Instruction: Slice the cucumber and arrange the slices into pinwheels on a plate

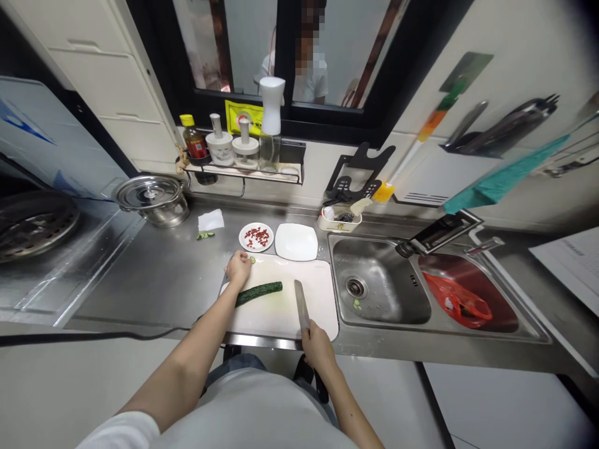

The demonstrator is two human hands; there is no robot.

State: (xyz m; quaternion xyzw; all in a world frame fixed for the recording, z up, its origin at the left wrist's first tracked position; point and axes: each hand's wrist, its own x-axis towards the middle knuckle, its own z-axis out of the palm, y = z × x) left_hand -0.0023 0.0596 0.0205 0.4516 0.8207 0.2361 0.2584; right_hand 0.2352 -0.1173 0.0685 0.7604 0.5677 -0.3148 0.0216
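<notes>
A dark green cucumber point(259, 292) lies across the white cutting board point(266, 324), its left end hidden behind my left forearm. Above the cucumber, at the board's upper left, my left hand point(238, 268) is closed, with a small pale-green cucumber slice point(252, 259) at its fingertips. My right hand point(319, 344) grips the handle of a kitchen knife point(302, 302) at the board's lower right. The blade points away from me over the board, to the right of the cucumber and apart from it.
Behind the board are a plate of chopped red pieces point(256, 237) and a white square plate point(296, 242). Green scraps point(204, 235) and a white tissue point(211, 219) lie left, near a lidded steel pot point(156, 198). A double sink point(381, 280) is right, with a red bag point(461, 302).
</notes>
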